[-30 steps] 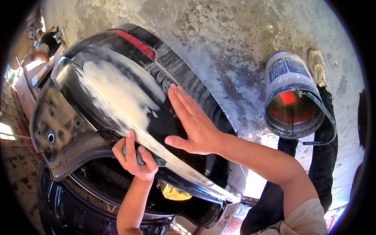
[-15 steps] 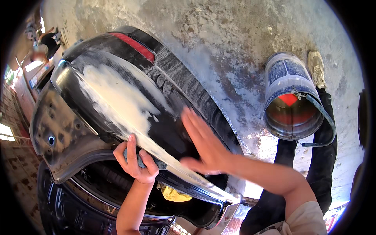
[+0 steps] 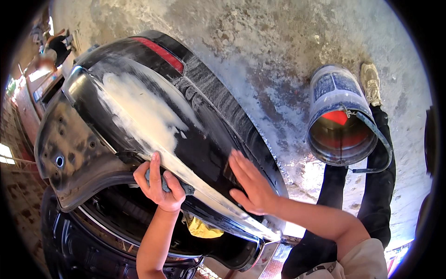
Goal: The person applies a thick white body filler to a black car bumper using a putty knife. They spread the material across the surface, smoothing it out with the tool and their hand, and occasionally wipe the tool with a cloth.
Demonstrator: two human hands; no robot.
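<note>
From my end of the link I'd call this a car-repair workshop, the bodywork kind. The black car body [image 3: 202,151] tells me most: I see a broad, cream, filler-like patch [image 3: 139,111] spread over its scuffed paint, and pale streaks of dust [image 3: 211,97] near the red lamp [image 3: 160,55]. Inside the car body's opening I make out crumpled yellow material [image 3: 202,229]. To the right of the car body I get a smeared, scraped bucket [image 3: 337,86], and along the car body's far side, a blotchy, stained floor [image 3: 260,28]. Past the car body's upper-left end, another person [image 3: 58,49] shows small and blurred.
</note>
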